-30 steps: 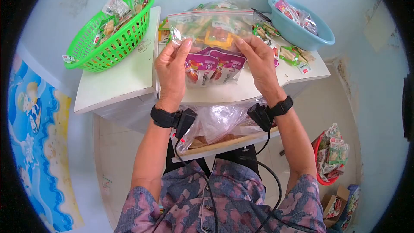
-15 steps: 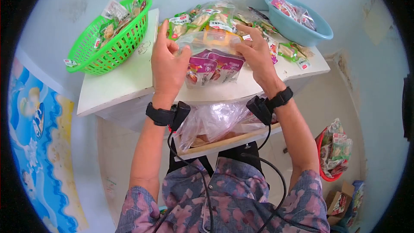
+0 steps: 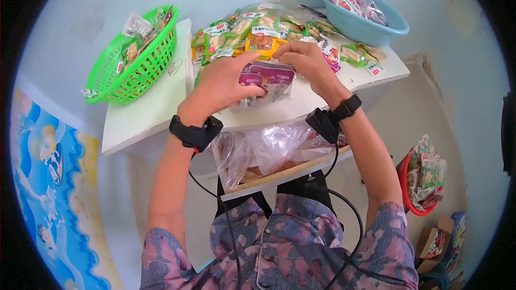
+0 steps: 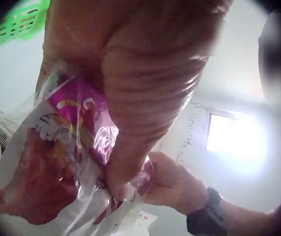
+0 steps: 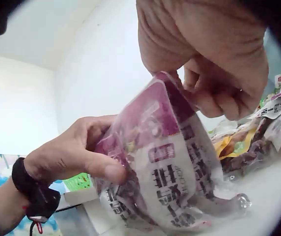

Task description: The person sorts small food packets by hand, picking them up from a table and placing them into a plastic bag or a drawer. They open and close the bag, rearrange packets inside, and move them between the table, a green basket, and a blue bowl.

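A clear zip bag [image 3: 279, 91] stands at the front of the white desk, with purple-and-white snack packets [image 5: 155, 128] inside. My left hand [image 3: 220, 83] grips it from the left side; in the right wrist view its thumb [image 5: 108, 167] lies across the near face and the other fingers go behind. My right hand [image 3: 310, 63] is at the bag's upper right corner, fingers curled and pinching the top edge. In the left wrist view the packets [image 4: 76, 118] show through the plastic below my left palm.
Behind the bag lies a heap of green and yellow snack packets [image 3: 236, 35]. A green basket [image 3: 129, 70] stands left, a light blue basin [image 3: 371, 29] back right. An open drawer [image 3: 285, 172] with plastic bags juts out below. A red basket [image 3: 408, 193] sits on the floor.
The zip bag was held up by its top corners, then lowered onto the desk. My left hand has moved down and right around its side; my right hand has closed at its top.
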Motion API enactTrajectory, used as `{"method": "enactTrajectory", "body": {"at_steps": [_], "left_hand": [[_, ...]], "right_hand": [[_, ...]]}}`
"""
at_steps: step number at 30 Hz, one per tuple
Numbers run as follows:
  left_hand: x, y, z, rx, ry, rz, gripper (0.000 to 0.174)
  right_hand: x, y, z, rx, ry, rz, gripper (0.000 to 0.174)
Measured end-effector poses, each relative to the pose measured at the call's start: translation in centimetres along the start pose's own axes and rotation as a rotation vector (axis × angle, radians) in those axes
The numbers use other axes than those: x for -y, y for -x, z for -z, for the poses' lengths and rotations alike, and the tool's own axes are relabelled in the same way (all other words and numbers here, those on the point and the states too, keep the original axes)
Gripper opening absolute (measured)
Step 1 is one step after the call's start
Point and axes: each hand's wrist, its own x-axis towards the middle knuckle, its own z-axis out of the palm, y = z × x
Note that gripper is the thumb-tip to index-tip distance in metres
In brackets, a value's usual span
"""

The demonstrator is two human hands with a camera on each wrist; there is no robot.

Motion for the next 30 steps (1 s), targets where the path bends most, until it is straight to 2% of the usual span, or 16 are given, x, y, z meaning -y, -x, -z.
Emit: {"method": "enactTrajectory", "body": {"at_steps": [2, 5, 8, 11, 12, 15, 17, 20, 23, 27, 30], "left_hand": [[2.0, -0.1, -0.7, -0.079, 0.062, -0.121, 0.056], [3.0, -0.1, -0.7, -0.042, 0.246, -0.034, 0.042], [2.5, 0.1, -0.5, -0.041, 0.441, 0.096, 0.036], [3.8, -0.2, -0.6, -0.045, 0.449, 0.088, 0.034], [3.9, -0.3, -0.6, -0.044, 0.442, 0.080, 0.034], [4.4, -0.3, -0.4, -0.039, 0.410, 0.047, 0.037], [4.9, -0.4, -0.3, -0.034, 0.383, 0.008, 0.039], [4.3, -0.7, 0.8, 0.060, 0.310, 0.047, 0.046], [3.2, -0.8, 1.2, 0.134, 0.335, 0.106, 0.064], [4.4, -0.4, 0.2, 0.051, 0.322, 0.015, 0.092], [4.9, 0.1, -0.4, -0.058, 0.194, -0.033, 0.103]], "right_hand": [[-0.2, 0.1, 0.1, 0.025, -0.014, -0.029, 0.024], [0.0, 1.2, -0.4, -0.017, 0.032, 0.057, 0.041], [0.1, 2.1, -0.5, 0.025, 0.082, 0.277, 0.057], [-1.5, 2.1, 0.3, 0.189, 0.421, 0.520, 0.068], [-2.0, 2.0, -0.2, 0.195, 0.313, 0.437, 0.074], [-2.9, 2.1, -0.4, 0.369, 0.103, 0.188, 0.078], [-3.6, 1.8, -1.0, 0.318, 0.114, 0.155, 0.073], [-4.4, 1.5, -1.3, 0.316, 0.098, 0.106, 0.065], [-4.8, 1.4, -1.1, 0.327, 0.113, 0.087, 0.060], [-4.7, 1.7, -0.7, 0.334, 0.084, 0.020, 0.057], [-5.2, 1.3, -1.1, 0.348, -0.020, 0.135, 0.055]]}}
